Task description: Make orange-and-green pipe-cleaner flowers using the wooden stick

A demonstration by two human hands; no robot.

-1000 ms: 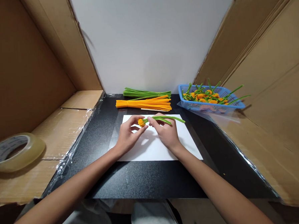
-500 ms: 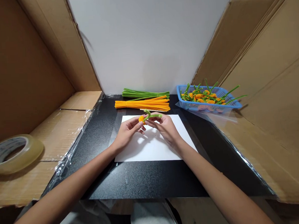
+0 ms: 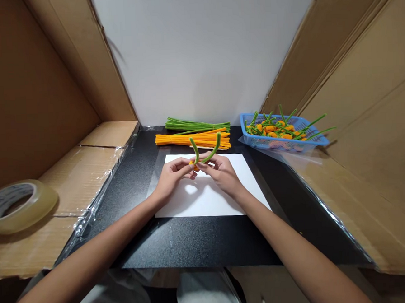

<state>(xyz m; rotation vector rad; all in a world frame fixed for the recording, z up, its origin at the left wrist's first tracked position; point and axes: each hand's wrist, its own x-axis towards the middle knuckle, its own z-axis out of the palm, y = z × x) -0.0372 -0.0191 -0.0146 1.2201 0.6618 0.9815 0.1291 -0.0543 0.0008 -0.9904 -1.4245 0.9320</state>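
Between my two hands is a small pipe cleaner piece, an orange coil [image 3: 195, 166] with a green pipe cleaner [image 3: 212, 154] whose two ends stick up in a V. My left hand [image 3: 172, 174] is closed, thumb and fingers pinching the orange part from the left. From the right, my right hand [image 3: 221, 172] pinches the same piece near the base of the green ends. Both hands are over a white sheet [image 3: 205, 204] on the black table. The fingers partly hide the orange coil.
Behind the sheet lie bundles of orange pipe cleaners [image 3: 178, 139] and green pipe cleaners [image 3: 187, 124]. A blue basket [image 3: 273, 142] at the back right holds several orange-and-green pieces. A tape roll [image 3: 38, 205] rests on cardboard at left. Cardboard walls [image 3: 363, 116] flank the table.
The green ends, curled and pointing right before, now stand upright and apart in a V. The orange coil has turned lower between my fingers. Both hands stay in nearly the same place.
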